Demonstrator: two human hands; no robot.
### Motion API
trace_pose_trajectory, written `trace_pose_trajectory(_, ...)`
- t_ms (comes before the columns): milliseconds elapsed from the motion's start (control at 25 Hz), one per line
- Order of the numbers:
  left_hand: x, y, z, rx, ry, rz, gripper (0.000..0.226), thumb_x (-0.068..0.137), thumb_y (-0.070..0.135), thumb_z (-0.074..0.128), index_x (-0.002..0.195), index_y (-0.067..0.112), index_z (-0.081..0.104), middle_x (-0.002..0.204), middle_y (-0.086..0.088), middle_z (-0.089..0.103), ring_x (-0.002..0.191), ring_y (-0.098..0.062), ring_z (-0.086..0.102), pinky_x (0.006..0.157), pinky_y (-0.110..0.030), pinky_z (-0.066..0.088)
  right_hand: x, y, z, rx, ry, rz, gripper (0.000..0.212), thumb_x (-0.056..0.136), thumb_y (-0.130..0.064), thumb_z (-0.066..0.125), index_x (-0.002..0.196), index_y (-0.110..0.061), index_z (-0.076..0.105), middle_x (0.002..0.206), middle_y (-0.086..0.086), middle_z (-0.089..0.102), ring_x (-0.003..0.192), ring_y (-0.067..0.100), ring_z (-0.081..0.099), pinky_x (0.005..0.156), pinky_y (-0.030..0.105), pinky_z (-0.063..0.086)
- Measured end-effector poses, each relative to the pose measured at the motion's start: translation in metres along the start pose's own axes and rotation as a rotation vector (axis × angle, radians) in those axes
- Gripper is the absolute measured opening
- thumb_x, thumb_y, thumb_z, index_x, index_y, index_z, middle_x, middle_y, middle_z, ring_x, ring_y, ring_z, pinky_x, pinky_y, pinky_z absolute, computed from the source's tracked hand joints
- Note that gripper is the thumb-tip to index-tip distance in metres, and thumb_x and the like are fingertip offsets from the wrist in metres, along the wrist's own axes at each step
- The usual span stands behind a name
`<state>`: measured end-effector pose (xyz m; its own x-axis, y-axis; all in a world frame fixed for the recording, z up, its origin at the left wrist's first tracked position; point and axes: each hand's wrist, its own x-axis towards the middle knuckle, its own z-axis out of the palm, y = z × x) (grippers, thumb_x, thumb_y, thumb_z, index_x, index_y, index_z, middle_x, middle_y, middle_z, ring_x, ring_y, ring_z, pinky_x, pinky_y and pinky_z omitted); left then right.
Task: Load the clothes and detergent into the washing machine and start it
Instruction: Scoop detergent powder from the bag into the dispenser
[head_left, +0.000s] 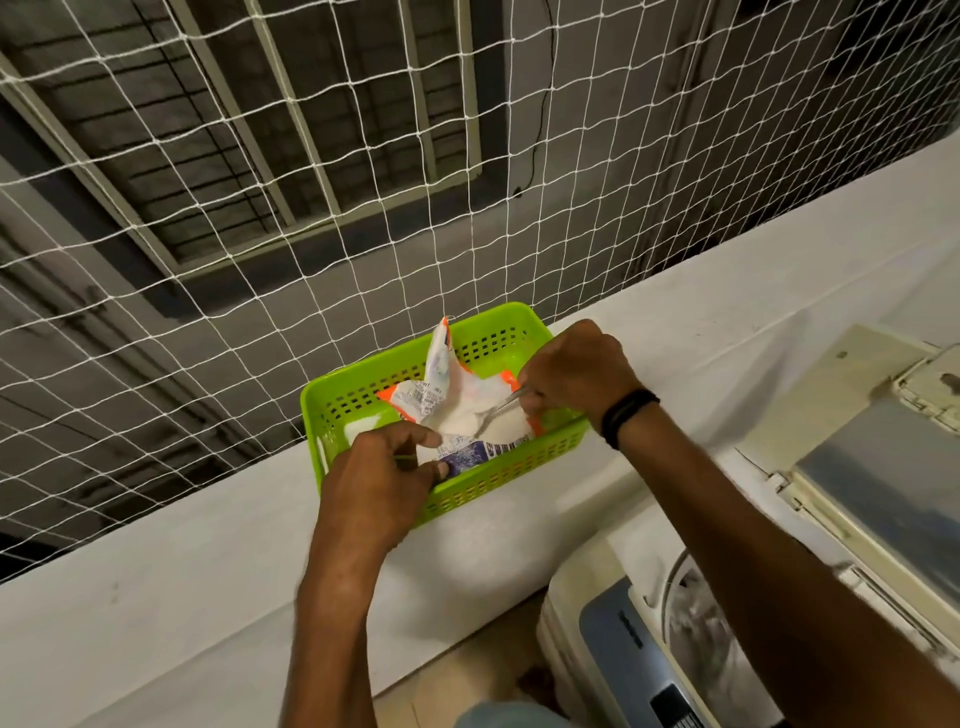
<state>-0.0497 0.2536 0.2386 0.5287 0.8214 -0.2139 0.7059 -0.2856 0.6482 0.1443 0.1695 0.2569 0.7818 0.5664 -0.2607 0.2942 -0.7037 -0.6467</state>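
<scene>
Two hands work over a bright green perforated basket (498, 486) that stands on a white bench (208, 571), close to the white net (260, 208) stretched behind it. In the basket lies an opened detergent packet (441, 397), white with orange edges and a blue printed patch at its near side; one torn flap stands up towards the net, and white powder (501, 423) shows in the open mouth. The left hand (374, 483) reaches in over the basket's near left corner, its fingers (410, 434) and thumb pinching the near edge of the packet and holding the mouth apart. The right hand (576, 374), with a dark wristband (626, 415) on its wrist, is above the basket's right end, its fingers (535, 395) curled round the thin handle of what looks like a small metal spoon (498, 410), though motion blur makes it hard to be sure; the tip lies down in the powder. Below and to the right of the bench stands the top-loading washing machine (613, 644), with a blue-grey panel at its front and its lid (857, 467) raised open at the far right. The drum (696, 618) is exposed under the right forearm, and what lies inside it is too blurred to make out
</scene>
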Motion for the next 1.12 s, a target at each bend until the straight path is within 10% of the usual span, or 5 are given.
trace_pose_trajectory(280,-0.005,0.007,-0.001,0.023,0.107,-0.011,0.022,0.078,0.038,0.079,0.099,0.033,0.072,0.088,0.009,0.07,0.092,-0.017,0.065,0.072,-0.024,0.038,0.008,0.02,-0.012,0.118,0.145,0.034,0.008,0.06,-0.02,0.058,0.064,-0.014,0.057,0.038,-0.01,0.052,0.048,0.001,0.051,0.046,0.002,0.035)
trace_pose_trajectory(640,-0.019,0.022,-0.006,-0.098,0.29,0.025,0.008,0.084,0.032,0.075,0.085,0.038,0.07,0.081,0.016,0.069,0.074,-0.003,0.064,0.075,-0.024,0.038,0.007,0.026,-0.004,0.208,0.294,0.045,0.04,0.053,-0.032,0.047,0.079,-0.013,0.07,0.073,0.006,0.072,0.083,0.025,0.069,0.082,0.034,0.056)
trace_pose_trajectory(800,-0.023,0.023,-0.008,-0.145,0.294,0.047,0.013,0.084,0.03,0.076,0.079,0.039,0.068,0.07,0.027,0.062,0.057,0.016,0.058,0.072,-0.024,0.042,0.0,0.024,-0.015,0.305,0.195,0.04,0.027,0.051,-0.024,0.058,0.067,-0.01,0.075,0.069,0.009,0.073,0.077,0.029,0.072,0.084,0.039,0.057)
trace_pose_trajectory(1120,-0.022,0.022,0.002,-0.304,0.374,0.169,0.015,0.083,0.027,0.077,0.097,0.03,0.074,0.083,0.017,0.072,0.079,-0.005,0.069,0.082,-0.037,0.057,-0.023,0.036,-0.034,0.84,0.002,0.119,0.01,0.081,0.008,0.061,0.079,0.009,0.071,0.075,0.022,0.07,0.066,0.031,0.071,0.071,0.035,0.062)
